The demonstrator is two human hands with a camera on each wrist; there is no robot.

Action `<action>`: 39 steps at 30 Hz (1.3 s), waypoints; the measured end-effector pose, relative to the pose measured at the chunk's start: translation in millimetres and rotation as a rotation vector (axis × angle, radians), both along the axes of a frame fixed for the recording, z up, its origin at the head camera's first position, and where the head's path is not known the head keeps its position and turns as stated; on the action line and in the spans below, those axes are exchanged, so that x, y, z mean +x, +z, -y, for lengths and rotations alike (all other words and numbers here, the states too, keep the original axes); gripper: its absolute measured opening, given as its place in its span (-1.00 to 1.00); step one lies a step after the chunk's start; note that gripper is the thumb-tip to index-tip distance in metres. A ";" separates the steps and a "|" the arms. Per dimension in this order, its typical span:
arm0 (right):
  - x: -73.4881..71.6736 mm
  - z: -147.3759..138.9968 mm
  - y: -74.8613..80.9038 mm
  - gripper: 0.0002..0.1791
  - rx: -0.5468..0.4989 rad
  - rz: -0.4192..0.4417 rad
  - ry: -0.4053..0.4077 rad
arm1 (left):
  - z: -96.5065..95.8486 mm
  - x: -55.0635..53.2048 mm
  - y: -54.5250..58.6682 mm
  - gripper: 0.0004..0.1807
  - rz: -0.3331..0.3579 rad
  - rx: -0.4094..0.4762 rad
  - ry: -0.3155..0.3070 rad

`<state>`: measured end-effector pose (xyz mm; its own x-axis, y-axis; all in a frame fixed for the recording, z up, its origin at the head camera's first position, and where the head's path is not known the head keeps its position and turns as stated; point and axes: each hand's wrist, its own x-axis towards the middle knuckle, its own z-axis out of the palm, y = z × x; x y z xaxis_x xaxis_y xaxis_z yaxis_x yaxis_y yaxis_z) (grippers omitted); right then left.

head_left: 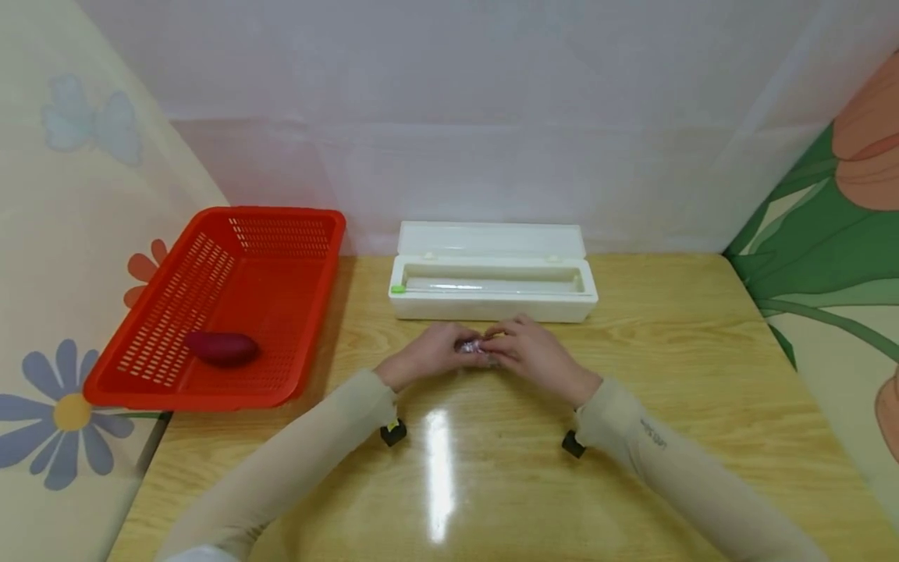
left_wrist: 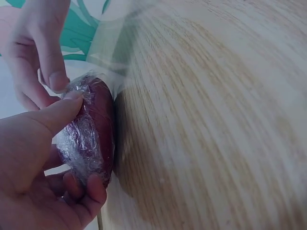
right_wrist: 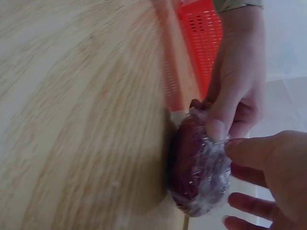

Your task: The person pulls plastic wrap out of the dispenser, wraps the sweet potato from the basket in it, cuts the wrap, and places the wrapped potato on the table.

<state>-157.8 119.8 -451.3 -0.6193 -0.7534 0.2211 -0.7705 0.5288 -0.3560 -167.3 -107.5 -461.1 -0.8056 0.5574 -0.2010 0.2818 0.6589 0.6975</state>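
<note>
A dark purple-red sweet potato [left_wrist: 98, 115], wrapped in crinkled clear plastic wrap [right_wrist: 208, 165], is held low over the wooden table in front of the white box. My left hand [head_left: 438, 353] grips it, thumb pressing the wrap on top and fingers curled round the near end in the left wrist view. At the other end, my right hand [head_left: 537, 355] has its thumb tip and forefinger at the wrap, pinching it. The right hand's other fingers stand loosely apart from the sweet potato in the right wrist view. In the head view both hands mostly cover it.
Behind the hands stands a white plastic wrap dispenser [head_left: 492, 307] with its lid raised and a green cutter [head_left: 398, 289] at the left of its front rail. To the left, a red basket [head_left: 319, 312] holds another purple-red sweet potato [head_left: 223, 349]. A pale curtain [head_left: 492, 117] hangs behind.
</note>
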 end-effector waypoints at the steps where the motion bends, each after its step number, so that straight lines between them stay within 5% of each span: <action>1: -0.5 -0.3 -1.9 -0.70 0.004 -0.023 0.009 | 0.1 -0.4 -0.4 -0.60 -0.007 0.000 -0.005; 8: -1.8 -1.5 -9.7 -0.58 -0.028 -0.009 0.021 | 2.7 -0.3 -3.8 -0.59 -0.090 -0.036 -0.006; 13: 3.2 -2.8 -14.0 -0.57 -0.029 0.032 -0.006 | 3.0 3.5 -6.7 -0.58 -0.170 -0.057 -0.066; 20: 4.8 -3.2 -17.1 -0.60 -0.057 0.080 -0.021 | 18.0 0.3 1.1 -0.39 -0.033 0.013 -0.124; 29: -4.1 6.4 -11.4 -0.84 -0.073 0.194 -0.017 | 27.9 -12.9 2.5 -0.58 0.037 0.058 -0.149; 32: -6.7 11.6 -8.4 -0.88 -0.055 0.226 -0.013 | 25.1 -9.3 0.5 -0.56 0.013 0.013 -0.148; 39: -8.5 10.4 -0.7 -0.56 0.038 0.337 -0.091 | 19.7 5.4 -5.8 -0.56 -0.090 -0.033 -0.125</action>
